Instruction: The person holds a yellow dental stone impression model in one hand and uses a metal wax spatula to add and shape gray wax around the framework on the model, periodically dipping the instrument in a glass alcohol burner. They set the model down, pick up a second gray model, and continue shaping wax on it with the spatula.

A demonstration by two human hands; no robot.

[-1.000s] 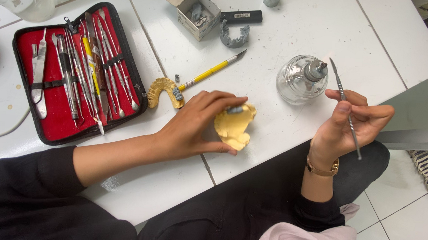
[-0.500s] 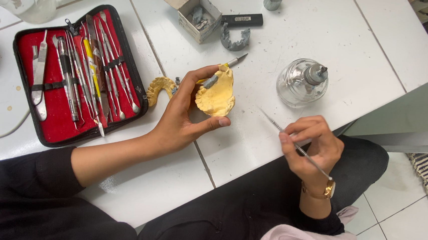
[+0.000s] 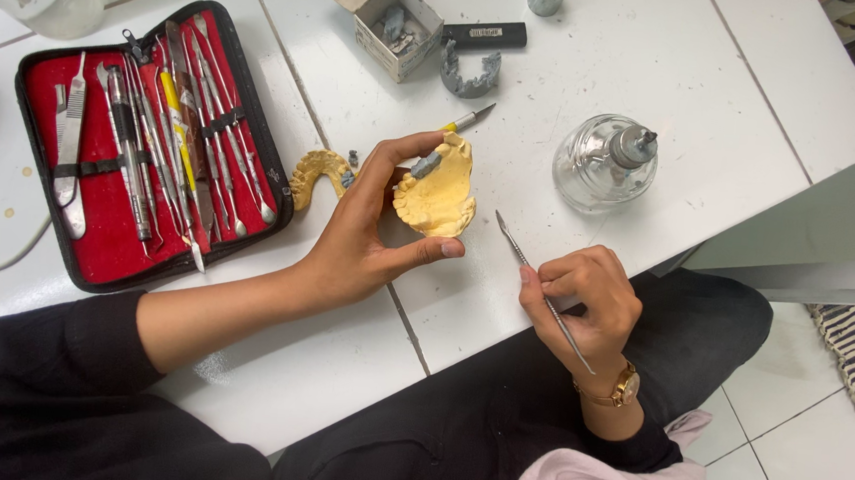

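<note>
My left hand point(image 3: 368, 236) holds a yellow plaster jaw cast point(image 3: 439, 196) up on edge above the white table, thumb under it and fingers over the top, where a small grey piece point(image 3: 426, 164) rests. My right hand point(image 3: 584, 301) grips a thin metal carving tool point(image 3: 542, 290) like a pen. Its tip points up-left and stops a short gap from the cast's right edge.
An open red-lined case of metal instruments point(image 3: 149, 140) lies at the left. A second yellow cast point(image 3: 317, 172) and a yellow-handled tool point(image 3: 466, 122) lie behind my left hand. A glass spirit lamp point(image 3: 605, 162), a small cardboard box point(image 3: 378, 16) and a grey arch piece point(image 3: 467, 77) stand farther back.
My left hand lifted the cast off the table and turned it upright. My right hand dropped from beside the lamp and swung the tool's tip toward the cast.
</note>
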